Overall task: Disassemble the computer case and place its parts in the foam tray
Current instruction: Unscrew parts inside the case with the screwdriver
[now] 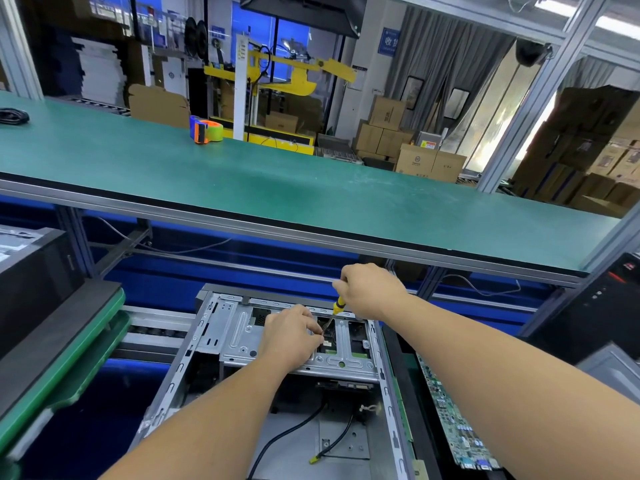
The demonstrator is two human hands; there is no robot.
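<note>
So you've got one open computer case (pixel 277 393) lying flat in front of you, one screwdriver (pixel 333 315) with a yellow-and-black handle, and both hands in the shot. There's one circuit board (pixel 453 417) lying just beside the case on its right side, resting on a dark tray (pixel 408 393). Two black cables (pixel 304 424) run across the case floor, one of them ending in a small yellow plug.

Your right hand (pixel 370 289) is curled round the top of the screwdriver handle, up above the far edge of the case. The shaft slants down and toward you into the gap in the silver drive bracket (pixel 242 337). Your left hand (pixel 291 336) sits lower on top of that bracket, fingers pinched together right around the shaft near the tip. What the tip is actually on, can't tell, your fingers cover it.

Further out: one long green bench (pixel 242 174) across the middle with one orange and green tape dispenser (pixel 205 129) on it and a black bundle (pixel 14 116) at the far left end. One more dark computer tower (pixel 31 271) sits off to your left on stacked green and black pads.
</note>
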